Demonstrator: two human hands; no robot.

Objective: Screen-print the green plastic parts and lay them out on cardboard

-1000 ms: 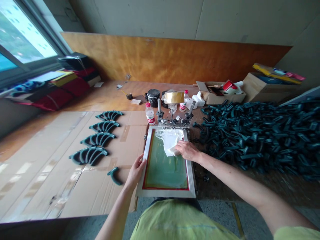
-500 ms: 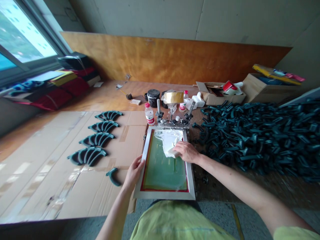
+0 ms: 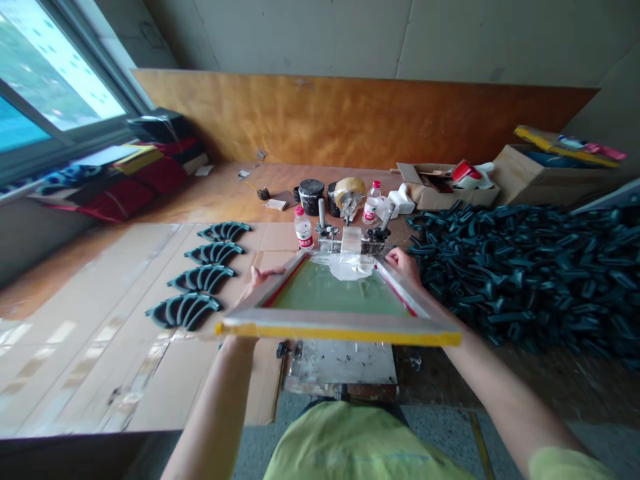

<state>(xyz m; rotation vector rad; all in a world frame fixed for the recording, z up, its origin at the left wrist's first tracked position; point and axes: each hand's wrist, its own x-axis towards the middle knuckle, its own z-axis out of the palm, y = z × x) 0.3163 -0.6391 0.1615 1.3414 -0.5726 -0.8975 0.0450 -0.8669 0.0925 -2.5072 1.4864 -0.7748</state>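
A silver-framed printing screen (image 3: pixel 340 325) with green mesh and a yellow front edge is tilted up, hinged at a clamp (image 3: pixel 327 233) at its far end. My left hand (image 3: pixel 255 279) grips its left rail, fingers curled over the edge. My right hand (image 3: pixel 401 263) is closed on the far part of the right rail. White ink and a pale squeegee (image 3: pixel 350 253) lie at the screen's far end. Under the raised screen a smeared base plate (image 3: pixel 345 362) shows. Rows of dark teal curved plastic parts (image 3: pixel 184 309) lie on cardboard to the left.
A large heap of teal parts (image 3: pixel 525 273) fills the right side. Behind the clamp stand a water bottle (image 3: pixel 303 228), a black tub (image 3: pixel 311 195), a tape roll (image 3: pixel 349 190) and cardboard boxes (image 3: pixel 440 193). Stacked cloth lies under the window at left.
The screen lay flat on the base; it has now been swung up by its near edge. My right hand left the squeegee on the mesh and took the right rail.
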